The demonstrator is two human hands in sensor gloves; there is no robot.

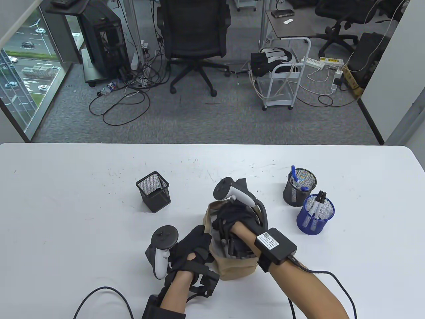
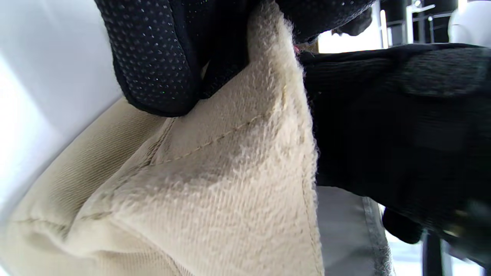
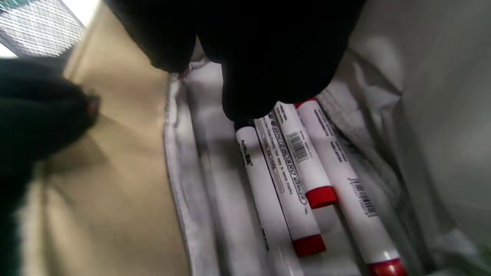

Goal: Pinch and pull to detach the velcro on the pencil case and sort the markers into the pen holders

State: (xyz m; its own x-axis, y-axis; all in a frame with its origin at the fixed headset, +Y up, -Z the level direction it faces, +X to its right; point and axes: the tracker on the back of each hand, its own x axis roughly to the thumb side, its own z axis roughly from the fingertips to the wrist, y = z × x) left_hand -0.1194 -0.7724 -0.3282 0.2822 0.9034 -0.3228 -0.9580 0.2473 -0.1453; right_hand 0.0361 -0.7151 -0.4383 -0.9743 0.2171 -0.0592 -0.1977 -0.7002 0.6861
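Note:
The beige pencil case (image 1: 237, 269) stands open at the table's near middle. My left hand (image 1: 202, 238) pinches its left rim; in the left wrist view a gloved finger (image 2: 153, 57) presses the fuzzy velcro strip (image 2: 215, 184). My right hand (image 1: 229, 220) is pushed down into the case. In the right wrist view its fingers (image 3: 268, 57) cover the top ends of three white markers with red caps (image 3: 299, 168) lying on the grey lining (image 3: 422, 115). Whether the fingers grip one is hidden.
An empty square black mesh holder (image 1: 153, 192) stands left of the case. To the right are a round black holder (image 1: 299, 187) with blue markers and a blue holder (image 1: 315, 214) with black markers. Cables trail off the near edge from both wrists.

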